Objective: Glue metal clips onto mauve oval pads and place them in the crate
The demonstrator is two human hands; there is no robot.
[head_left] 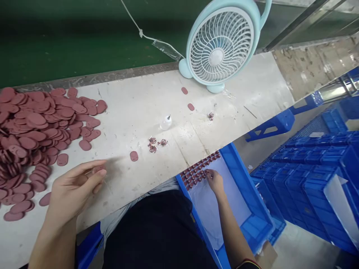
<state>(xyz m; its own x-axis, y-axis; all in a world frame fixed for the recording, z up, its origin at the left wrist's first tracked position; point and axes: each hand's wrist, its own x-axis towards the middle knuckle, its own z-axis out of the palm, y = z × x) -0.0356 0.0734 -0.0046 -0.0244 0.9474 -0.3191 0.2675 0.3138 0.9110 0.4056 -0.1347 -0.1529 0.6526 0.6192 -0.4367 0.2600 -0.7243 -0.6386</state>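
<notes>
My left hand [71,188] is above the white worktop, its thumb and fingers pinched on a dull-red oval piece [98,169] that is mostly covered by the fingertips. To its left spreads a big heap of similar oval pieces [42,123]. Down in a blue crate [238,175], my right hand [215,182] pinches a small dark-red and white piece [207,172], partly hidden by the fingers. It is at the edge of rows of small dark-red pieces [196,168] standing on a white sheet [221,201]. One loose oval piece [134,156] lies between the hands.
A small white dropper bottle [166,122] stands mid-table near a few small dark-red and white pieces [153,144]. Behind it is a light-blue fan [216,56] with a white cable [131,16]. Stacked blue crates [305,179] line the right side.
</notes>
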